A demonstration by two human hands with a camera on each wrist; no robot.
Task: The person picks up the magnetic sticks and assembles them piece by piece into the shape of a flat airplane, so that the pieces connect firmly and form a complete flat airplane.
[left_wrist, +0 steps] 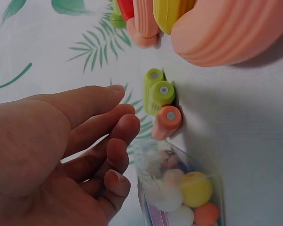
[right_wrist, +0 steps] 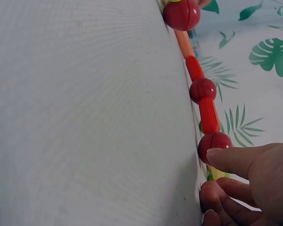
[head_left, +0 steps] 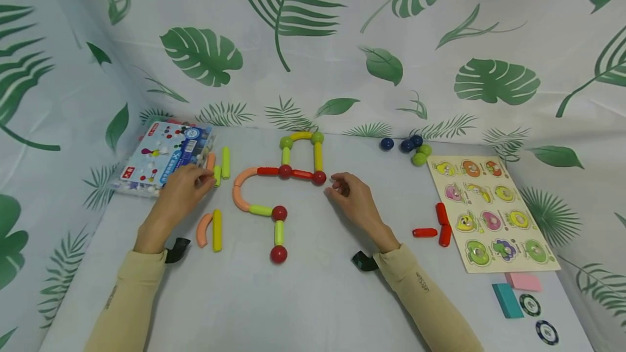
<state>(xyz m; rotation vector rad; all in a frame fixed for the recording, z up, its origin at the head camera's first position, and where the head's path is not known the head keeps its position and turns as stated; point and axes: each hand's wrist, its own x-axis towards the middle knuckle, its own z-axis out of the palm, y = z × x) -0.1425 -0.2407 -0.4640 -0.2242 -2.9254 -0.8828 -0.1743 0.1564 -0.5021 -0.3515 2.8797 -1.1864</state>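
Note:
My left hand point(head_left: 187, 186) hovers beside short green rods point(head_left: 217, 175) and a peach rod point(head_left: 211, 161); its fingers are loosely bent with nothing between them, and the left wrist view shows a gap to the rods. Just right of a red ball point(head_left: 319, 177), my right hand point(head_left: 355, 200) has relaxed fingers and holds nothing. In the right wrist view its thumb overlaps that red ball point(right_wrist: 214, 147); whether it touches, I cannot tell. The ball belongs to a joined figure of red, peach, green and yellow rods with red and green balls, lying mid-table.
A clear box point(head_left: 166, 154) of parts stands back left. Near the left hand lie a yellow rod point(head_left: 217, 230) and a curved peach piece point(head_left: 202, 230). To the right are loose red rods point(head_left: 424, 232), blue balls point(head_left: 387, 144), a fruit puzzle board point(head_left: 494, 216), blocks and round chips.

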